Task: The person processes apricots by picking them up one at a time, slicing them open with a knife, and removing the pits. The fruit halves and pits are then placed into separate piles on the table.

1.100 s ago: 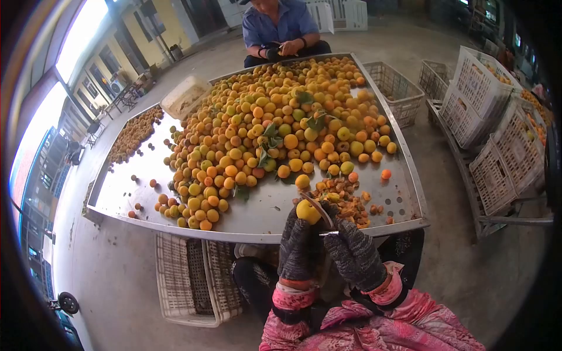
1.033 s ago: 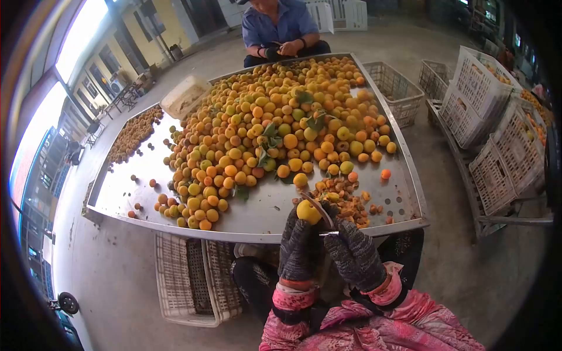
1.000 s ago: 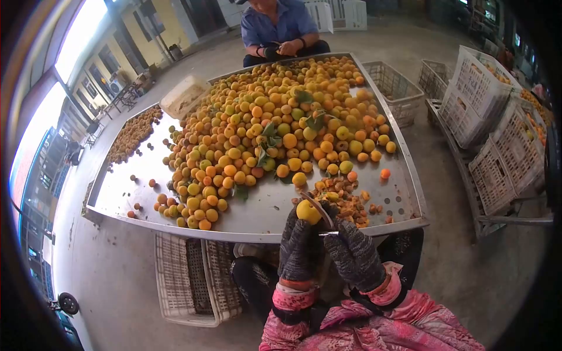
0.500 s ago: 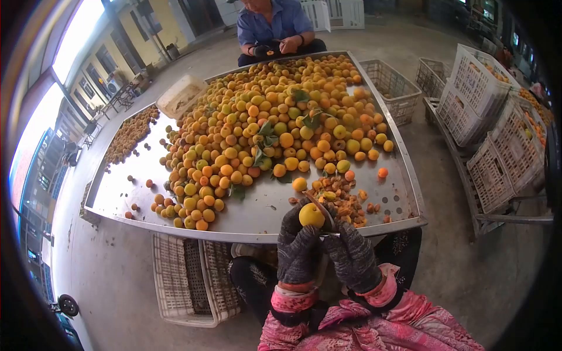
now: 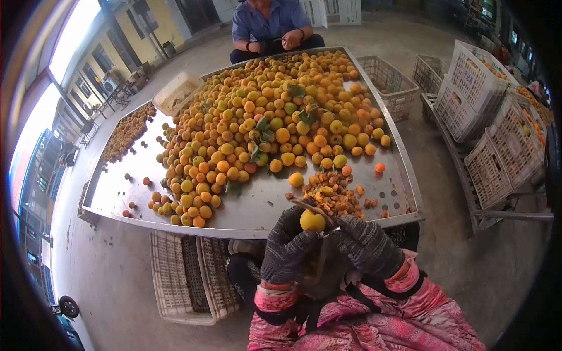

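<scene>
My left hand (image 5: 285, 248), in a dark grey knit glove, holds a yellow apricot (image 5: 312, 220) just past the table's near edge. My gloved right hand (image 5: 367, 247) is closed beside it. It grips a small knife (image 5: 331, 231), of which only a short shiny metal piece shows against the apricot's lower right side; the rest is hidden. Just beyond my hands lies a heap of split apricots and pits (image 5: 333, 196). A large pile of whole apricots (image 5: 246, 128) covers much of the metal table (image 5: 257, 213).
Across the table sits a person in a blue shirt (image 5: 275, 26). A pale plastic tub (image 5: 177, 93) rests on the left edge near small brown pits (image 5: 127, 136). Crates (image 5: 184, 281) stand below left. Stacked crates (image 5: 468, 93) sit on a cart at right.
My hands have moved slightly apart at the wrists, the right one shifting to the right. The apricot stays in my left hand. The person opposite has moved their hands.
</scene>
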### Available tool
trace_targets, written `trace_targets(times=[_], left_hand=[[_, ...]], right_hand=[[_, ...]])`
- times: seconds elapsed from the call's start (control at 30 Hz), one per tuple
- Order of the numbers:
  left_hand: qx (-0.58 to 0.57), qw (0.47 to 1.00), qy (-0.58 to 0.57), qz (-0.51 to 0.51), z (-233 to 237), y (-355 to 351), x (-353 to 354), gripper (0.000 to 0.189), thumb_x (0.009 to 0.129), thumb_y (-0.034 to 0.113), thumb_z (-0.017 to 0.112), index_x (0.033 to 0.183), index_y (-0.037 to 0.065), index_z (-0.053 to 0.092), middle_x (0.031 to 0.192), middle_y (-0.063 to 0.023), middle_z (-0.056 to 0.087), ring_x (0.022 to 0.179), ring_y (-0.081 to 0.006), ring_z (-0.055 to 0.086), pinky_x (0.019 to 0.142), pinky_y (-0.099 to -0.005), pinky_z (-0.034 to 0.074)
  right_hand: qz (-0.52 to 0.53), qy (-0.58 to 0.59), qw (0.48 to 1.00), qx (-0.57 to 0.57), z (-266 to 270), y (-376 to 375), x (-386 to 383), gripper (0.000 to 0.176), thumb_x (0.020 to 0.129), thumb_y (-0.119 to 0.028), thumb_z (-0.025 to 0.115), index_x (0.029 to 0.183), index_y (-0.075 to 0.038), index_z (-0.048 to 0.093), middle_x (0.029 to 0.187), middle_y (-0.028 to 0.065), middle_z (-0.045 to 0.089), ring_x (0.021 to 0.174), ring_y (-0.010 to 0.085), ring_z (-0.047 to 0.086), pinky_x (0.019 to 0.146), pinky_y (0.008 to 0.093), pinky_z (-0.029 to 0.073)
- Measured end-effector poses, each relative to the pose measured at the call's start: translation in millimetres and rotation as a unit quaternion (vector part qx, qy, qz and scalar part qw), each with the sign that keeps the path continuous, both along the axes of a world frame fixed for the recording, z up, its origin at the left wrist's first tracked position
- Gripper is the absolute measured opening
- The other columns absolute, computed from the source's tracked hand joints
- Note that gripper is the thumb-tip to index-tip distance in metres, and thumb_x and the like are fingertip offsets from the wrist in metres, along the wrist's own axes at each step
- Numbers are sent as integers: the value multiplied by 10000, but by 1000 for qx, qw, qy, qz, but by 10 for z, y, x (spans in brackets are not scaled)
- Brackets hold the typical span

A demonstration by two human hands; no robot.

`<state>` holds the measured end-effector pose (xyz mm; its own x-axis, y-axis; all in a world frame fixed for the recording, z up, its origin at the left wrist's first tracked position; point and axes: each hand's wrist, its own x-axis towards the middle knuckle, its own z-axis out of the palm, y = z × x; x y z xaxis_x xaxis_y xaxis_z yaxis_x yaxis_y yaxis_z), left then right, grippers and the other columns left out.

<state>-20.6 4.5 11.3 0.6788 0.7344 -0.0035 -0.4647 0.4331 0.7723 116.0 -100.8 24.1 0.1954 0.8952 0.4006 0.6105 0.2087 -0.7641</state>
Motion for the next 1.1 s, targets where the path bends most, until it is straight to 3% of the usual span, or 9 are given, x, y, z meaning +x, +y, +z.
trace_targets(times=[0.27,0.5,0.6,0.67,0.7,0.9,1.0,1.07,1.1], left_hand=[[38,992,61,101,132,-259,145,481,896,327,501,1225,-19,439,1114,-145,562,982,-211,557,846,-309,465],[-2,998,22,63,-121,-214,139,503,898,341,496,1235,-26,425,1100,-151,566,1020,-220,545,905,-329,429],[23,999,26,9,127,-76,29,509,869,304,551,1233,-30,429,1102,-146,567,1023,-212,543,910,-323,421],[127,987,97,-17,139,5,-39,374,878,166,544,1185,-27,451,1039,-102,562,963,-161,542,856,-296,440],[128,987,98,-17,145,4,-55,374,878,166,544,1185,-27,451,1039,-102,562,963,-161,542,856,-296,440],[177,964,162,114,-51,-297,119,410,834,56,568,1209,-37,430,1050,-125,566,961,-194,553,848,-322,451],[61,988,91,108,-203,-282,146,466,909,384,466,1168,-4,486,1074,-124,574,965,-171,549,823,-277,452],[290,924,226,104,-214,-197,102,407,821,-23,534,1209,-40,410,1037,-170,567,964,-300,564,846,-378,462],[292,924,223,104,-101,-178,106,407,821,-23,534,1209,-40,410,1037,-170,567,964,-300,564,846,-378,462]], right_hand=[[-33,46,998,-3,-182,7,-271,345,790,-128,596,1102,13,556,1044,211,586,923,338,598,763,384,501],[-21,17,1000,-15,-253,-64,-258,373,828,-106,578,1169,27,509,1104,196,562,983,316,572,809,380,485],[15,254,967,-10,-136,-75,-149,345,826,-88,578,1145,34,529,1118,187,556,996,313,564,829,389,477],[17,-129,990,59,-112,-119,-55,328,820,-72,576,1125,42,541,1117,190,555,998,315,563,837,394,475],[18,-129,990,60,-91,-125,-57,328,820,-72,576,1125,42,541,1117,190,555,998,315,563,837,394,475],[-8,87,996,20,-376,-92,-384,352,804,-78,589,1129,44,535,1135,199,545,1006,324,558,847,404,469],[-53,166,983,49,-341,-95,-413,352,782,-83,597,1113,32,555,1145,199,543,1029,333,548,863,421,461],[-13,30,998,46,-157,-129,-258,350,792,-91,582,1119,29,551,1144,195,551,1061,338,533,884,418,451],[-15,27,998,49,-188,-157,-161,350,792,-91,582,1119,29,551,1144,195,551,1061,338,533,884,418,451]])
